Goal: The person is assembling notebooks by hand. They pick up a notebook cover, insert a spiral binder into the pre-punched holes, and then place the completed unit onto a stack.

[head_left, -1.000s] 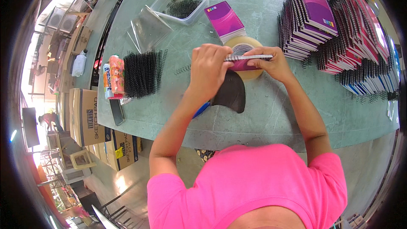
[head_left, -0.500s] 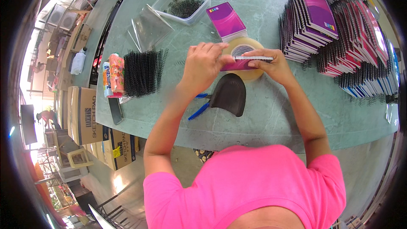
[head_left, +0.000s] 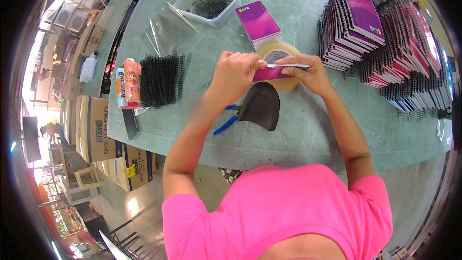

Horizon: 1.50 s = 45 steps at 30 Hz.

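A small purple notebook (head_left: 270,73) is held edge-up in front of me, its row of punched holes along the top. My right hand (head_left: 312,71) grips its right end between thumb and fingers. At the left end, the fingers of my left hand (head_left: 235,73) are pinched together against the spine; whether a wire coil is between them is too small to tell. Just beneath lies a roll of clear tape (head_left: 290,52). Nearer me rests a dark, rounded flat piece (head_left: 260,107), partly covering pliers with blue handles (head_left: 225,125).
Behind the tape stands a stack of purple pads (head_left: 260,21). Black spiral coils (head_left: 161,82) lie left beside colourful packets (head_left: 131,83); more fill a clear plastic box (head_left: 231,15). Bound notebooks (head_left: 349,29) are piled at the right. A clear plastic sheet (head_left: 168,31) lies far left.
The fingers of my left hand have curled in closer together at the notebook's left end. My right hand keeps its grip, with the notebook almost in the same place.
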Each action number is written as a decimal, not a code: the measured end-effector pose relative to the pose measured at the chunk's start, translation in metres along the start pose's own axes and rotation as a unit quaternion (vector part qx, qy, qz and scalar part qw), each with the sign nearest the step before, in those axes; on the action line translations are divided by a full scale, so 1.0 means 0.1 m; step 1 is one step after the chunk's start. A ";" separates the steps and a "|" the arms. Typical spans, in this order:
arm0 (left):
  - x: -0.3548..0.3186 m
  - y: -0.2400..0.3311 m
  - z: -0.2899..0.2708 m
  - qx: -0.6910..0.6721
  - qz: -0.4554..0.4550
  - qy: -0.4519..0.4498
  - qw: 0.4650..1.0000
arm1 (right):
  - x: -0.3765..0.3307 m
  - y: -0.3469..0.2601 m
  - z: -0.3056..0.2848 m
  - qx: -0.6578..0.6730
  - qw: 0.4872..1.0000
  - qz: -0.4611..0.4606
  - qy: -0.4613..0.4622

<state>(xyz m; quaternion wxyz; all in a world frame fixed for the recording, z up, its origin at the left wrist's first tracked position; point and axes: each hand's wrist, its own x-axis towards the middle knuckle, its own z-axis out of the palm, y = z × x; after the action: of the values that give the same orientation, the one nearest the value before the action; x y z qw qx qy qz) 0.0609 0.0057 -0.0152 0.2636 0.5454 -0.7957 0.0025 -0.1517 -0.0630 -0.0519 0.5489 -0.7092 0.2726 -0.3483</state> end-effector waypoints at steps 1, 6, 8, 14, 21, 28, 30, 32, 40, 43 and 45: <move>0.00 0.02 0.01 0.021 0.006 0.009 1.000 | 0.01 -0.01 0.01 -0.003 1.000 -0.009 -0.007; -0.25 0.44 0.16 0.033 -0.081 0.038 0.995 | -0.01 0.02 -0.02 -0.002 1.000 -0.003 0.010; -0.48 0.44 0.30 -0.042 -0.148 0.023 0.988 | -0.02 0.02 0.00 -0.006 1.000 -0.017 0.011; -0.55 0.50 0.17 -0.186 -0.149 0.018 0.971 | 0.00 0.06 0.01 0.006 0.999 -0.023 0.023; -0.24 0.44 -0.12 0.011 -0.038 0.110 0.993 | 0.00 0.05 0.05 0.000 1.000 0.004 0.018; -0.10 0.46 -0.15 -0.055 -0.081 0.132 0.986 | 0.00 0.09 0.05 0.012 0.999 -0.023 0.025; -0.24 0.51 0.05 -0.068 -0.022 0.011 0.997 | -0.02 0.05 0.05 0.015 0.999 0.007 0.031; -0.21 0.49 0.02 -0.087 -0.023 0.103 0.991 | -0.01 0.02 0.04 0.028 0.999 0.030 0.033; -0.10 0.55 0.01 -0.050 -0.037 0.068 0.996 | -0.04 0.07 0.02 0.106 0.994 0.036 0.008; 0.06 0.52 -0.21 -0.059 -0.071 0.178 0.980 | -0.04 0.12 0.00 0.037 0.998 -0.031 0.032; -0.09 0.45 -0.04 -0.075 -0.061 0.084 0.992 | -0.06 0.09 0.02 0.067 0.998 -0.006 0.011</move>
<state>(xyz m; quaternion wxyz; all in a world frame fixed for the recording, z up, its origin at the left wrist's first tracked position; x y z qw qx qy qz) 0.0255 0.0327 -0.0027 0.3691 0.5699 -0.7336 -0.0272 -0.1537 -0.0596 -0.0623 0.5900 -0.6690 0.2506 -0.3763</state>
